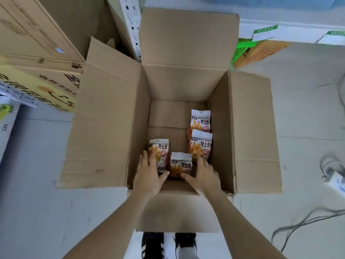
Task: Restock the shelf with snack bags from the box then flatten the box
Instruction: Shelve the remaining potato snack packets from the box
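An open cardboard box (pixel 112 109) stands on the floor with all its flaps spread out. On its bottom lie several white-and-orange snack bags: one at the left (pixel 161 150), one in the near middle (pixel 181 164), two along the right wall (pixel 201 120) (pixel 201 143). Both my hands reach down into the box. My left hand (pixel 149 174) lies with spread fingers on the left bag. My right hand (pixel 203 176) has its fingers apart beside the middle bag and touches the lower right bag. Neither hand has closed around a bag.
Stacked printed cartons (pixel 37 43) stand at the left, with a white perforated shelf upright (pixel 131 25) behind the box. The shelf edge with green price tags (pixel 265 33) runs along the top right. A power strip (pixel 336 178) and cables (pixel 308 221) lie on the floor at the right. My shoes (pixel 168 243) are at the bottom.
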`<action>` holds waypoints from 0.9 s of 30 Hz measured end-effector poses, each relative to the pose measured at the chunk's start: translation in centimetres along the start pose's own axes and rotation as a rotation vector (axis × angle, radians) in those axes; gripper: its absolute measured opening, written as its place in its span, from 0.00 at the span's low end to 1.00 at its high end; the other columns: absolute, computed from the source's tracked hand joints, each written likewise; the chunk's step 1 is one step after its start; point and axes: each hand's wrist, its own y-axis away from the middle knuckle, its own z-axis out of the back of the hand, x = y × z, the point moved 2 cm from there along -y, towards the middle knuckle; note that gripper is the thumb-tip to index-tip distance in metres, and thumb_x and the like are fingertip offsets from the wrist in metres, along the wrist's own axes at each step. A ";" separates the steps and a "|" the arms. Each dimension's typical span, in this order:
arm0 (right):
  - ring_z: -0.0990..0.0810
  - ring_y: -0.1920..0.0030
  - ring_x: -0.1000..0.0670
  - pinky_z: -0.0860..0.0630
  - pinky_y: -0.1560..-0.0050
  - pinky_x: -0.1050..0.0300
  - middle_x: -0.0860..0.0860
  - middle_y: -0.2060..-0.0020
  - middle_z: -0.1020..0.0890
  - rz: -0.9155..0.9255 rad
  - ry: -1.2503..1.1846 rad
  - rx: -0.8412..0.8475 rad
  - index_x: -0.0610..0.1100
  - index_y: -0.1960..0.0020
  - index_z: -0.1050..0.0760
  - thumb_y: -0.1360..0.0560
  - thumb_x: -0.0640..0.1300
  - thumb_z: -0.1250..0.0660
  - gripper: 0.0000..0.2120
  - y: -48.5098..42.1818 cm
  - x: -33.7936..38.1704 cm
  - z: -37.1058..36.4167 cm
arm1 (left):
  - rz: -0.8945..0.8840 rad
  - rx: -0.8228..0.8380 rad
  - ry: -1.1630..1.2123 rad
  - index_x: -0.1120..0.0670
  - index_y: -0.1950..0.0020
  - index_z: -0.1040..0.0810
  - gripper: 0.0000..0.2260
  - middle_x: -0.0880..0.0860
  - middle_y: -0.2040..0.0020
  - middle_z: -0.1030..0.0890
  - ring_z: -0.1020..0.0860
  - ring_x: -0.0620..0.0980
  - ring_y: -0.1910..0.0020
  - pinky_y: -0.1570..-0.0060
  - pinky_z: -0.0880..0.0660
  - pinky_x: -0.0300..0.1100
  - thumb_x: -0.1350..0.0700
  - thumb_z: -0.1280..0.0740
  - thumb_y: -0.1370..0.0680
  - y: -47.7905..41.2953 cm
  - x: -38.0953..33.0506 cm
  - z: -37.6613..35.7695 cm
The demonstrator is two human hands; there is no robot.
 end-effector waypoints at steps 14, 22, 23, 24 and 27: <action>0.26 0.33 0.47 0.27 0.35 0.51 0.51 0.34 0.24 -0.191 -0.512 0.326 0.49 0.27 0.38 0.28 0.55 0.27 0.35 -12.8 -3.7 -8.8 | 0.313 0.284 0.407 0.49 0.21 0.56 0.48 0.55 0.26 0.36 0.33 0.57 0.29 0.30 0.36 0.54 0.43 0.27 0.29 -13.8 6.0 -9.3; 0.23 0.35 0.47 0.25 0.36 0.44 0.51 0.38 0.21 -0.287 -0.792 0.211 0.48 0.32 0.29 0.28 0.49 0.25 0.27 -14.3 -3.2 -10.2 | 0.392 0.266 0.540 0.52 0.22 0.51 0.47 0.55 0.28 0.32 0.30 0.56 0.32 0.36 0.31 0.49 0.53 0.24 0.30 -15.2 6.3 -10.3; 0.23 0.35 0.46 0.25 0.36 0.44 0.51 0.38 0.20 -0.300 -0.799 0.197 0.48 0.32 0.28 0.28 0.48 0.25 0.26 -14.4 -3.1 -10.3 | 0.401 0.257 0.550 0.52 0.22 0.50 0.45 0.55 0.29 0.31 0.29 0.56 0.32 0.38 0.30 0.49 0.54 0.24 0.30 -15.3 6.3 -10.4; 0.23 0.35 0.46 0.25 0.36 0.44 0.50 0.38 0.20 -0.314 -0.800 0.188 0.47 0.33 0.28 0.28 0.48 0.26 0.25 -14.5 -2.9 -10.3 | 0.413 0.247 0.561 0.53 0.23 0.48 0.43 0.55 0.30 0.30 0.29 0.56 0.33 0.40 0.29 0.49 0.54 0.24 0.30 -15.2 6.3 -10.2; 0.23 0.36 0.46 0.25 0.36 0.45 0.49 0.38 0.20 -0.353 -0.810 0.166 0.47 0.35 0.25 0.27 0.46 0.26 0.22 -14.6 -2.4 -10.0 | 0.446 0.214 0.593 0.54 0.25 0.45 0.40 0.56 0.31 0.29 0.28 0.57 0.34 0.44 0.27 0.48 0.56 0.25 0.29 -14.8 5.9 -9.6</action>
